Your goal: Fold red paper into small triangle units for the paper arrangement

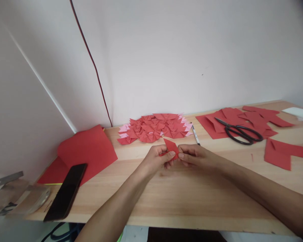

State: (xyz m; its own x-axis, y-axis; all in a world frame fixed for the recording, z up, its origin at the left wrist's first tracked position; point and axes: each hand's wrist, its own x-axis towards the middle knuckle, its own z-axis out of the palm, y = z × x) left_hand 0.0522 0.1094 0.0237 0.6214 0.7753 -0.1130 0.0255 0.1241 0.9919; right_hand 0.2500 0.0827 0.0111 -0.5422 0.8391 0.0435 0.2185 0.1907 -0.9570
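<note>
A small folded piece of red paper (171, 146) is held above the wooden table between both hands. My left hand (159, 158) grips its left side, thumb laid across the front. The fingers of my right hand (192, 156) pinch its right edge, close to the left fingertips. Just behind the hands lies a pile of folded red and pink paper pieces (154, 127) against the wall. A pen (195, 133) rests to the right of that pile.
Black-handled scissors (238, 131) lie on red paper scraps (224, 117) at the back right. Another cut red piece (277, 154) is nearer. On the left, a black phone (67, 193) overlaps red sheets (91, 151). A clear packet (27, 198) sits at the left edge.
</note>
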